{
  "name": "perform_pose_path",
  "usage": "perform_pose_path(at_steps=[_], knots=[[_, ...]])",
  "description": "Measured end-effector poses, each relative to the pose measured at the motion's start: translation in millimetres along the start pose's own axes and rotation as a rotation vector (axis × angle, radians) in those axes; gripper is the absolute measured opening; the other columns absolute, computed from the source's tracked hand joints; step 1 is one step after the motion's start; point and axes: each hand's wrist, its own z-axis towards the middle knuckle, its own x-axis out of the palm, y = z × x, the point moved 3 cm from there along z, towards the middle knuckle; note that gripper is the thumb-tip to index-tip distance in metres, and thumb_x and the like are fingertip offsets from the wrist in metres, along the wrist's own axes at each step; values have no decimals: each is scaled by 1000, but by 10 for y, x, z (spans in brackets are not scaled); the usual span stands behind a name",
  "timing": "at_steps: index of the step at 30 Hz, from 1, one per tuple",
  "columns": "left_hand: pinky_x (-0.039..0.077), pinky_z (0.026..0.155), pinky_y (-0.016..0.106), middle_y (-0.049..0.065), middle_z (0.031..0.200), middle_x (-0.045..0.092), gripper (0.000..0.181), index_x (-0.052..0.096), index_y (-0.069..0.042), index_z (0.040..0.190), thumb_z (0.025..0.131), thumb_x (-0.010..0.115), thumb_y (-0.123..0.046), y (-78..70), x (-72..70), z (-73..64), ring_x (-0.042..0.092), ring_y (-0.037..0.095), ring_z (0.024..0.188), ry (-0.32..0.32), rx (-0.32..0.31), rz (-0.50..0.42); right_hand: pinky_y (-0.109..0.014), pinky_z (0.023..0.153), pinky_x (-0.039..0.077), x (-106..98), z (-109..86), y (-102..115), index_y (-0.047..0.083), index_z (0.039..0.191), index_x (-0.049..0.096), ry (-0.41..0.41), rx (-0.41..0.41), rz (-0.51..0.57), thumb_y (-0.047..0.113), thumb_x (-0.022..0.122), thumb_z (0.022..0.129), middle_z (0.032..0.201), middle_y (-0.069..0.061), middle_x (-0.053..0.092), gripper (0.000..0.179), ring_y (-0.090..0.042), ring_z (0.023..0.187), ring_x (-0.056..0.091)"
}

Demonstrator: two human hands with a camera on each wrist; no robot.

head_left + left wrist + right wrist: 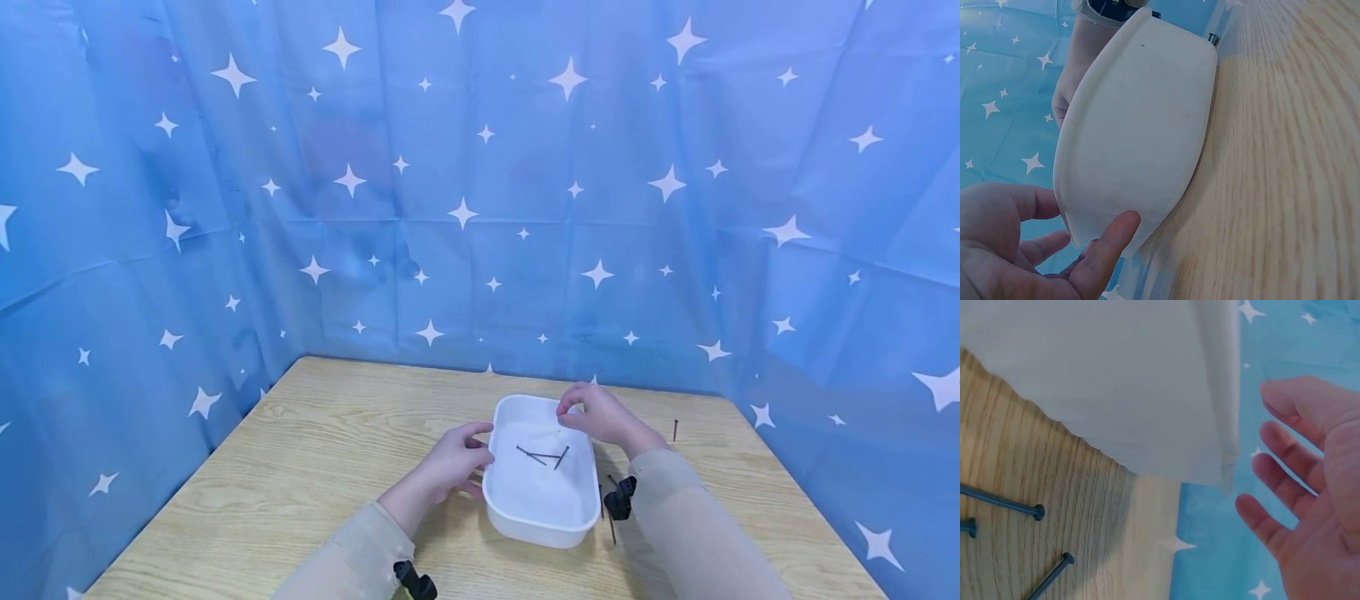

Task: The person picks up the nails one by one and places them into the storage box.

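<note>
A white plastic tray (538, 508) stands on the wooden table with several dark nails (556, 456) lying on its floor. My left hand (455, 457) rests against the tray's left side. In the left wrist view, its spread fingers (1124, 228) touch the outer wall and rim. Over the tray's far right corner is my right hand (596, 414), thumb and index finger bent toward each other. The right wrist view shows this hand (1316, 469) beside the tray wall (1116, 394), fingers loosely bent, with nothing visible in them.
Several more nails (1007, 501) lie on the table close to the tray's right side, partly behind the right sleeve. A single nail (675, 430) is farther off at the right back. Blue star-patterned curtains (465, 283) border the wooden table (315, 450).
</note>
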Motion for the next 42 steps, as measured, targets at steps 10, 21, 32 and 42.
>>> perform_pose_path(at_steps=[10,21,32,42], knots=[[64,60,45,23,123,58,64,45,-8,153,92,64,-6,-11,5,-2,65,34,95,-6,3,3,-51,94,55,8,-7,-16,12,91,76,-5,-4,-2,15,73,94,117,-6,65,5,-31,115,59],[65,61,45,23,123,58,65,45,-7,153,91,65,-7,-12,1,-9,65,34,96,2,0,-7,-52,94,54,-8,-44,4,13,91,75,-4,-15,10,18,74,94,120,-6,65,6,-33,117,58],[64,60,45,23,123,58,66,45,-7,153,90,65,-6,-23,-3,-8,65,34,95,0,1,-3,-60,103,48,-187,-147,76,13,100,75,-43,-66,18,17,72,95,120,-5,64,7,-34,121,55],[64,59,45,24,123,57,65,44,-5,153,91,64,-5,-44,5,-33,64,34,95,9,14,-13,-59,103,48,-344,-312,64,11,104,75,-118,-102,39,19,72,95,122,-5,63,12,-33,122,55]])
